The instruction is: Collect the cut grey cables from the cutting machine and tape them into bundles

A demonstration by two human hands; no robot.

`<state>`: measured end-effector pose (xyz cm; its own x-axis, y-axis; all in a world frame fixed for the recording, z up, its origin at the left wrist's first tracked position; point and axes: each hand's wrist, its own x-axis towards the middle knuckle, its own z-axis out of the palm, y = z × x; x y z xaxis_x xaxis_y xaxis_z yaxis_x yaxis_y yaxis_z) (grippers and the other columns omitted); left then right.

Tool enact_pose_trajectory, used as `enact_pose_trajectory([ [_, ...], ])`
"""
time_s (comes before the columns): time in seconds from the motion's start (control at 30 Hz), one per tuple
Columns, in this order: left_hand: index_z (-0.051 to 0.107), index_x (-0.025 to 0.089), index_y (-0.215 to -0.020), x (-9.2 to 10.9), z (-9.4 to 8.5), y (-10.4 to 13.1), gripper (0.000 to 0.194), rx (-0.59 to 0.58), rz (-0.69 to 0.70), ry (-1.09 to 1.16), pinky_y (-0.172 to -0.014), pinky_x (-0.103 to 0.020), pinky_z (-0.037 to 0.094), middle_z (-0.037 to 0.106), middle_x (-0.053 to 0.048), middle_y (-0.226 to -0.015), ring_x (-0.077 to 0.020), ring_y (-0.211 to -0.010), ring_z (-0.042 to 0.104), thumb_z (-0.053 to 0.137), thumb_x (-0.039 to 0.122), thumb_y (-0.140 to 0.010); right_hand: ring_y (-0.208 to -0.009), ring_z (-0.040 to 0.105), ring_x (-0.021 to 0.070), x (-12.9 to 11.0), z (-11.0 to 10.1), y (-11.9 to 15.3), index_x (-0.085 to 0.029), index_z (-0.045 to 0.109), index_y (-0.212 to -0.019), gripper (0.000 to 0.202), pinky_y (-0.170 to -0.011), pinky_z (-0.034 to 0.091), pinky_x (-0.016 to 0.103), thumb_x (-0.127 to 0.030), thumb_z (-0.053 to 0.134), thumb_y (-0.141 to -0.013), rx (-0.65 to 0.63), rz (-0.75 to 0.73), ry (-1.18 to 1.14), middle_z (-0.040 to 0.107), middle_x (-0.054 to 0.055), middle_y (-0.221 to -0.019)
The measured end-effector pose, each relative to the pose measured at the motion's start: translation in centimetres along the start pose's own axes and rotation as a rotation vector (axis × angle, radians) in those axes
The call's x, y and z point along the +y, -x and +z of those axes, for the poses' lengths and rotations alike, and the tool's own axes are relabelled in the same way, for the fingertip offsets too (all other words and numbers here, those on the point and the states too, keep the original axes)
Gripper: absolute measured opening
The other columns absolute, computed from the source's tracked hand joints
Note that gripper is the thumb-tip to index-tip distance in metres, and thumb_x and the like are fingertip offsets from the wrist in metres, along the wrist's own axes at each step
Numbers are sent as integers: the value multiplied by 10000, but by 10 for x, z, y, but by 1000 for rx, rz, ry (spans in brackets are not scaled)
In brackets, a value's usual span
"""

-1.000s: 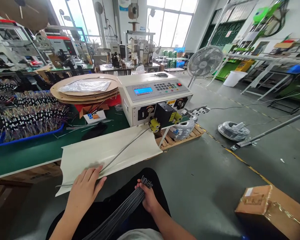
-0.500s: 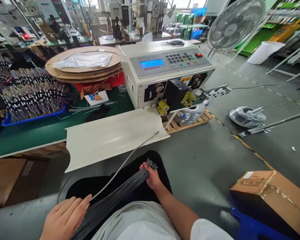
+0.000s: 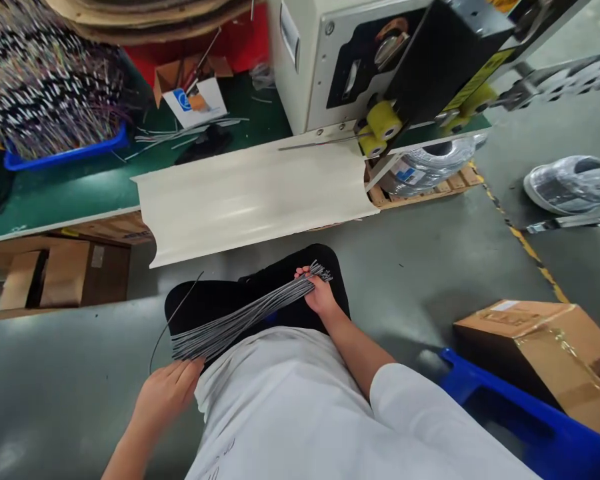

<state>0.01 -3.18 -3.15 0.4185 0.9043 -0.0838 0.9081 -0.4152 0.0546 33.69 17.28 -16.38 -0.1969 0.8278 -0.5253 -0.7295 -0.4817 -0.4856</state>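
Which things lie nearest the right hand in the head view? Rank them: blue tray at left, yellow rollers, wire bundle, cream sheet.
1. Wire bundle: in the right hand.
2. Cream sheet: just ahead.
3. Yellow rollers: at the sheet's right end.
4. Blue tray: far left, on the table.

The bundle of wires (image 3: 253,311) is slim, grey and mostly straight, lying across the lap (image 3: 215,301) with its length running from 8 o'clock up to 2 o'clock. At 2 o'clock it is gathered tight in the right hand (image 3: 320,293), the uneven tips poking out just past the fingers. Towards 8 o'clock the strands spread into a flatter fan, the left hand (image 3: 173,385) against their lower ends. Beside that end a single wire (image 3: 185,299) curves apart, one tip pointing to 1 o'clock, the rest bending down towards 7 o'clock.
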Motion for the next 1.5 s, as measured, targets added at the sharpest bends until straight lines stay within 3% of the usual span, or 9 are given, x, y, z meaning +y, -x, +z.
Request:
enact_pose_trajectory([
  [0.2, 590, 217, -1070, 15, 9, -10, 198, -62, -58, 65, -657, -283, 486, 713, 9, -815, -148, -716, 673, 528, 143, -897, -991, 653, 198, -2, 4, 2, -259, 682, -896, 269, -995, 473, 379, -174, 792, -666, -122, 6, 13, 711, -14, -954],
  [0.4, 611, 227, -1072, 18, 10, -16, 200, -114, -95, 116, -680, -282, 490, 728, -7, -880, -150, -752, 676, 481, 184, -925, -877, 658, 193, -1, 9, 3, -238, 681, -845, 192, -939, 501, 374, -260, 797, -694, 4, -29, 61, 677, -8, -804],
  [0.63, 617, 229, -1075, 19, 13, -17, 224, -203, -178, 205, -707, -288, 490, 726, -42, -912, -164, -795, 678, 441, 311, -962, -833, 660, 198, 3, 10, 0, -215, 689, -836, 223, -893, 521, 378, -353, 802, -702, 95, -24, 55, 688, 18, -795],
  [0.9, 590, 246, -1057, 21, 17, -20, 248, -315, -265, 223, -676, -278, 439, 704, -42, -933, -176, -833, 656, 381, 354, -978, -820, 645, 176, 1, 11, 1, -214, 695, -823, 144, -862, 519, 347, -309, 775, -749, 30, -37, 34, 668, -2, -757],
  [1.07, 521, 231, -1000, 2, 4, -5, 252, -466, -459, 188, -583, -270, 371, 674, -29, -841, -180, -766, 633, 323, 384, -975, -798, 637, 171, -3, 16, 3, -216, 681, -810, 162, -888, 506, 351, -277, 795, -711, 35, -48, 39, 651, -9, -755],
  [1.2, 490, 254, -1064, -22, -1, 12, 247, -576, -594, 230, -558, -259, 362, 668, -26, -877, -179, -753, 628, 330, 397, -941, -802, 637, 184, -4, 17, 3, -222, 677, -810, 178, -886, 510, 364, -272, 801, -693, 59, -31, 40, 640, -8, -750],
  [1.3, 478, 227, -1171, -41, 8, 30, 334, -639, -656, 260, -603, -287, 420, 662, -66, -929, -207, -808, 638, 320, 385, -923, -799, 636, 182, -4, 16, 3, -219, 679, -806, 159, -869, 516, 355, -281, 790, -711, 49, -17, 21, 635, -8, -742],
  [1.4, 419, 146, -1342, -57, 26, 49, 503, -659, -665, 240, -777, -365, 478, 656, -138, -1033, -266, -963, 640, 339, 368, -898, -807, 639, 186, -4, 14, 2, -220, 680, -796, 152, -854, 519, 349, -305, 782, -723, 46, -8, 19, 638, -6, -737],
  [1.5, 339, 134, -1456, -66, 36, 48, 630, -718, -631, 176, -795, -422, 492, 642, -171, -1129, -317, -986, 646, 373, 371, -873, -797, 644, 187, -3, 14, 2, -215, 681, -788, 164, -836, 520, 344, -315, 788, -715, 51, -15, 16, 647, -5, -729],
])
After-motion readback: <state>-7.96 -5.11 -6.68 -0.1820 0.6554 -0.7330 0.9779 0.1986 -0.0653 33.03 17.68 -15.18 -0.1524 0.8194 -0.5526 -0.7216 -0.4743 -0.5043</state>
